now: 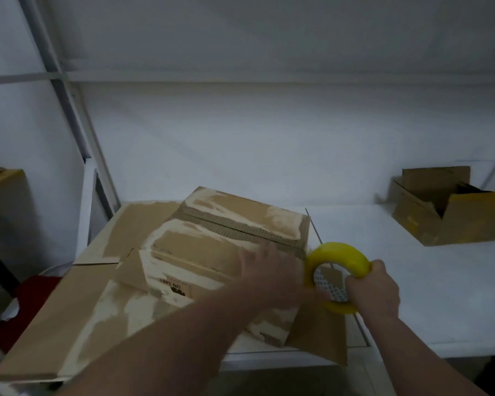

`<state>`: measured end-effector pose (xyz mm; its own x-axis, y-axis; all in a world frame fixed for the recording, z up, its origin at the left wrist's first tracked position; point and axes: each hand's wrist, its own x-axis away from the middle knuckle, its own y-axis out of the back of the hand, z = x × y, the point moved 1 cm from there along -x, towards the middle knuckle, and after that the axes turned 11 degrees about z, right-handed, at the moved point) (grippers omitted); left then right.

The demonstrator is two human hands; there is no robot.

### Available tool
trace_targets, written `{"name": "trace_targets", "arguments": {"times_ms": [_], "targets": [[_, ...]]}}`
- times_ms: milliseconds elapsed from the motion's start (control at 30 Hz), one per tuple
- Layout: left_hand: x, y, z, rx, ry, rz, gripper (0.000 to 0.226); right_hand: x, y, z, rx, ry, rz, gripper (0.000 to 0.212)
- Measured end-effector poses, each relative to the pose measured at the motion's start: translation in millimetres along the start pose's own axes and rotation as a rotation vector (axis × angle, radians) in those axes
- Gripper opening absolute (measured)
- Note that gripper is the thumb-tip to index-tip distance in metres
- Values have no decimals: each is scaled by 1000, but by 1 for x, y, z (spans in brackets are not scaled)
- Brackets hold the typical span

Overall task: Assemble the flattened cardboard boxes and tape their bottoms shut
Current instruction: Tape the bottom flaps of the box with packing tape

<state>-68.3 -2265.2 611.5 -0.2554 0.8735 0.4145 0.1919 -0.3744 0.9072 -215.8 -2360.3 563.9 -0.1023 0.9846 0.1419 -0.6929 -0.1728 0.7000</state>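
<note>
Two hands at an upturned cardboard box (226, 238)
Left hand (272, 277) spread flat, blurred, on its right end; right hand (375, 291) just beside, curled round a yellow tape roll (339, 257) at the box's corner. Beneath both, flattened cardboard sheets (69, 310); well right, an open cardboard box (446, 221).

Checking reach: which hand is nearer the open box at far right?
Right. The right hand, gripping the tape roll, is left of the open box; the left hand is farther left.

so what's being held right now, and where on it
The right hand grips the tape roll by its right rim, fingers curled round it. The left hand lies blurred on the box; no grip shows.
</note>
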Motion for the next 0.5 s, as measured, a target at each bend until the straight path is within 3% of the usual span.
{"name": "trace_targets", "arguments": {"times_ms": [100, 233, 367, 500], "targets": [[6, -18, -16, -116, 9, -102, 84, 2, 1, 0, -39, -28, 21, 39], [4, -16, 1, -135, 10, -241, 71, 4, 1, 3, -100, -40, 32, 28], [8, -5, 34, -162, 59, -114, 72, 13, -8, 16, -88, 38, 75, 26], [19, -4, 70, 48, 85, 58, 66, 27, -18, 29, -99, 129, 218, 40]]}}
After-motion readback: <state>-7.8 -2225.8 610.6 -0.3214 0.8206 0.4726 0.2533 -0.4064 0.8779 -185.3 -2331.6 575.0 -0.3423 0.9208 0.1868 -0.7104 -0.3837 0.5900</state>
